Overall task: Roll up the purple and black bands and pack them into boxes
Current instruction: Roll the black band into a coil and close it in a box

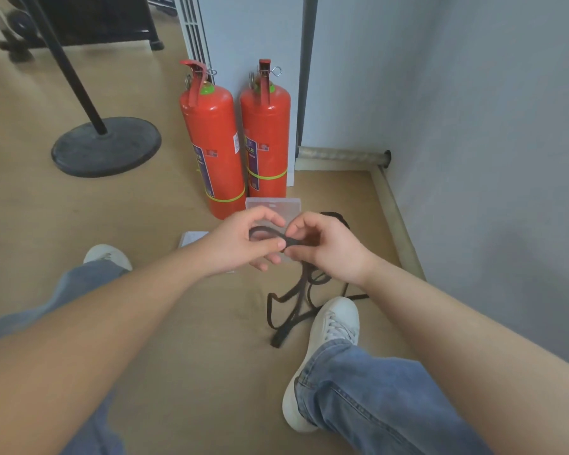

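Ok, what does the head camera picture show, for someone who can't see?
A person's left hand and right hand pinch a thin black band into a small loop. Its tail trails on the tan floor by a white shoe; two red fire extinguishers stand behind.

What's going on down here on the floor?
A person sitting on the floor is rolling up a black band. The left hand and right hand pinch one end of it into a small loop, while the rest trails loose over the floor beside a white shoe. A clear plastic box lies just beyond the hands, in front of two red fire extinguishers. Nothing looks packed yet.
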### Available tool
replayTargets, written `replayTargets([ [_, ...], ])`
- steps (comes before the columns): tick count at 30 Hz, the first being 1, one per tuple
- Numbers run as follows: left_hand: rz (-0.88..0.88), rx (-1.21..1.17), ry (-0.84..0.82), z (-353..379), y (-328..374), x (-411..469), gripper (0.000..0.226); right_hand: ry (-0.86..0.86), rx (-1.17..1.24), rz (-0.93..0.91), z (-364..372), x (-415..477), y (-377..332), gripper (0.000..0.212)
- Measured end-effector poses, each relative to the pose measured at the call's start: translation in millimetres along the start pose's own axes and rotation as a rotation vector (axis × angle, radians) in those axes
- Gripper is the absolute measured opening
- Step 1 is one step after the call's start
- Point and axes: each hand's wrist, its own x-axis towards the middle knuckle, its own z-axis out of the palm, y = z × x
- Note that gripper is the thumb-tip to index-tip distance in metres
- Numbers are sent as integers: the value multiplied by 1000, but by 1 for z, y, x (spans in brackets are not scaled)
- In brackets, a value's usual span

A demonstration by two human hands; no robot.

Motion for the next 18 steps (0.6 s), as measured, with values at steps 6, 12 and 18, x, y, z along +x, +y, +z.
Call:
replayTargets([
  [6, -33, -137, 141, -9, -13, 2, 23, 23, 101, 93, -13, 0, 10, 22],
  [12, -12, -324, 171, 5, -8, 6, 20, 27, 175, 23, 0, 4, 3, 23],
  [18, -102, -459, 198, 6, -7, 7, 20, 115, 132, 38, -5, 3, 3, 22],
])
